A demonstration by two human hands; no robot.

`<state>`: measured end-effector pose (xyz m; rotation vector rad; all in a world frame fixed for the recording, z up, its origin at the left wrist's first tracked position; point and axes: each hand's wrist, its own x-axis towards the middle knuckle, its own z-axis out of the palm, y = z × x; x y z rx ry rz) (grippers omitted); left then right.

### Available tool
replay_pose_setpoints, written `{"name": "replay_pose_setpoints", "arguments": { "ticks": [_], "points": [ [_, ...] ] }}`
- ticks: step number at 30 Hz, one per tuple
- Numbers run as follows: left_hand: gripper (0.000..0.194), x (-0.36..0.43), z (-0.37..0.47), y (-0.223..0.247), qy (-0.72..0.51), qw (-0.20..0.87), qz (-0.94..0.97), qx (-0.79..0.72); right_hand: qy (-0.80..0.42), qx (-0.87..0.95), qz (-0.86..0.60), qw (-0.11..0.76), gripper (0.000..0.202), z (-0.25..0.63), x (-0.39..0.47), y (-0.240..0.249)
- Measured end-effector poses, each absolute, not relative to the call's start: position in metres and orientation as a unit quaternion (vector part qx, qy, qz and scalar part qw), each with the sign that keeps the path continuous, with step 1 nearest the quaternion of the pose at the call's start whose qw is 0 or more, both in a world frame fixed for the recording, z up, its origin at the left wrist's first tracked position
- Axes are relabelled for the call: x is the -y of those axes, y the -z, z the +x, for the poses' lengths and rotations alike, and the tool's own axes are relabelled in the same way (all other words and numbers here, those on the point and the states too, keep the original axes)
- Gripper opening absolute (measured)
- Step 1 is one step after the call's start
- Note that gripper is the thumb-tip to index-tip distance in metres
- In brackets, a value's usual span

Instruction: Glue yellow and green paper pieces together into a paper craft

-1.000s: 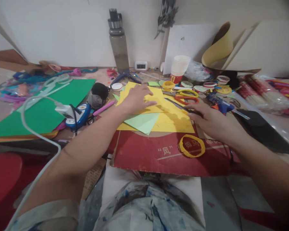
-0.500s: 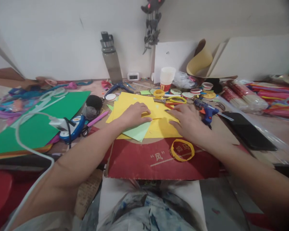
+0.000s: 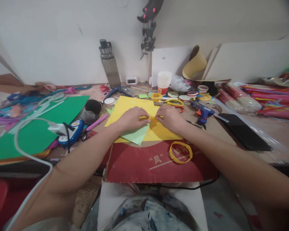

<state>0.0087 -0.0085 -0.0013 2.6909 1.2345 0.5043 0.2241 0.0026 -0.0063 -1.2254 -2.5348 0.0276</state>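
Yellow paper sheets (image 3: 130,104) lie on a red cardboard piece (image 3: 135,163), with a light green sheet (image 3: 139,134) on top of them. Over the yellow paper, my left hand (image 3: 133,119) pinches with its thumb and fingers near a small yellow piece. My right hand (image 3: 170,118) meets it from the right, its fingertips closed on the small yellow piece between the two hands. How much of that piece the left fingers hold is hard to make out. A yellow paper ring (image 3: 180,152) rests on the red cardboard below my right wrist.
Behind the hands are scissors (image 3: 174,102), stacked cups (image 3: 164,81) and a bottle (image 3: 110,67). At right lie a blue glue gun (image 3: 203,114) and a black phone (image 3: 244,131). Green sheets (image 3: 69,107) and a blue-white device with a cable (image 3: 73,133) are at left.
My right hand has moved left, close to my left hand, and its fingers have closed on the small yellow piece. A dark-handled tool now shows beside my right wrist. The view has shifted slightly.
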Motion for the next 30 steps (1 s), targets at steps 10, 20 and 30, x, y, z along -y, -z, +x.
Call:
{"name": "replay_pose_setpoints", "arguments": {
  "ticks": [10, 20, 30],
  "points": [
    [0.02, 0.003, 0.007, 0.003, -0.205, 0.205, 0.867, -0.404, -0.281, 0.786, -0.501, 0.231, 0.008, 0.227, -0.004, 0.0],
    [0.019, 0.007, 0.01, -0.002, -0.247, 0.108, 0.831, -0.487, -0.069, 0.817, -0.349, 0.453, 0.015, 0.222, 0.021, -0.007],
    [0.016, 0.005, 0.01, 0.003, -0.226, 0.086, 0.852, -0.465, 0.016, 0.913, -0.331, 0.236, 0.037, 0.215, 0.036, 0.01]
  ]
}}
